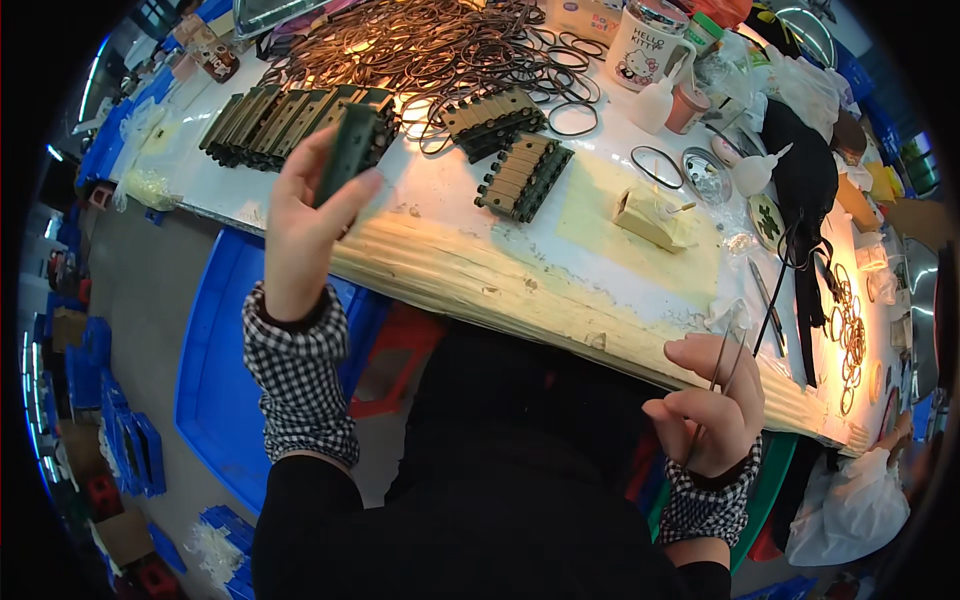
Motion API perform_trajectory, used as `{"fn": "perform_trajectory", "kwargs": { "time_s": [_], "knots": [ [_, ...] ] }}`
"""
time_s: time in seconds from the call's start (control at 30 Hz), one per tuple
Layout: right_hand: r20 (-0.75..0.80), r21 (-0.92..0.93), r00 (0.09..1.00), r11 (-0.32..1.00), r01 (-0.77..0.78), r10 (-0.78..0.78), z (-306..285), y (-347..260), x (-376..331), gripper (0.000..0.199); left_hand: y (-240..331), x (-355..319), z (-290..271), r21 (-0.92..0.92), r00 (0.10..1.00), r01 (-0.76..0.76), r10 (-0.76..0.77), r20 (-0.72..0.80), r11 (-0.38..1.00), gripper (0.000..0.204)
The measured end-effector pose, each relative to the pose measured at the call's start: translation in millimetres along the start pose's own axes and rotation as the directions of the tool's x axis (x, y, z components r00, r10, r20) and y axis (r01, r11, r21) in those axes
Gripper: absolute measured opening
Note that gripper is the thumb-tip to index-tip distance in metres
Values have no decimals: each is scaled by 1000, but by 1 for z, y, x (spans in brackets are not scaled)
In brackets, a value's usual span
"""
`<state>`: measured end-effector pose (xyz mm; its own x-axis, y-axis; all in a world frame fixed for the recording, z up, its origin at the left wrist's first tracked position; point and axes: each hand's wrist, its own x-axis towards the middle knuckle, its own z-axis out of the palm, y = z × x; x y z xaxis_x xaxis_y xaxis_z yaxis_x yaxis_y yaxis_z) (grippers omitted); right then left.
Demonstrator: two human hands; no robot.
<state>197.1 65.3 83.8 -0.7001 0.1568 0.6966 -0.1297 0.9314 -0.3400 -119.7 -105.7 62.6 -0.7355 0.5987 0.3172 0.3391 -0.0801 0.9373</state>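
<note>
Held block: I saw a dark green ridged block (347, 152) raised above the near left edge of the surface (600, 270).
Left hand: my left hand (300, 225) pinched that block between thumb and fingers.
Right hand: my right hand (712, 408) closed around thin metal tweezers (730, 360), low at the near right, apart from the block.
Rows: a long row of similar blocks (280, 120) lay just beyond the left hand; two shorter stacks (510, 150) sat right of it.
Far side: a heap of black rubber rings (440, 45) covered the far surface, a white mug (645, 45) to its right.
Below: a blue bin (215, 370) stood on the floor, left.
</note>
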Motion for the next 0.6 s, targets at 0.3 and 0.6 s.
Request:
{"fn": "perform_trajectory", "kwargs": {
  "time_s": [0.3, 0.6],
  "knots": [
    [88, -39, 994, 998, -58, 61, 6, 13, -10, 27, -41, 126, -139, 771, 992, -6, 103, -78, 637, 44],
    [112, -42, 990, 996, -82, 86, 10, 16, -11, 26, -67, 120, -122, 931, 947, -94, 320, -27, 354, 34]
  ]
}}
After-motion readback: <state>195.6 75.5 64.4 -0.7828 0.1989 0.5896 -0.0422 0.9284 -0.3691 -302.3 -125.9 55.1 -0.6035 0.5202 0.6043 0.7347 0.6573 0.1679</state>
